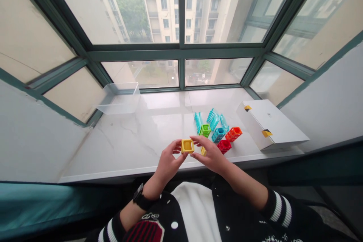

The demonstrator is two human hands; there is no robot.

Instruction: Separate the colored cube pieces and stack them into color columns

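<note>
Between my two hands is a yellow hollow block (187,146), raised in front of the sill's near edge with an open side facing me. My left hand (169,159) grips its left side, with the thumb low and the fingers behind. On the right side, the fingers and thumb of my right hand (209,154) close on the same block. A second yellow piece (203,151) shows partly behind my right hand. Near that hand stand a green block (205,130), a blue block (218,135), a red block (224,146) and an orange block (234,134).
Several clear turquoise plastic pieces (213,118) lie behind the blocks. A white box (276,123) with yellow-and-black tape tabs is on the right of the marble sill (124,143). A clear plastic bin (120,100) stands at the back left. Green-framed windows enclose the sill.
</note>
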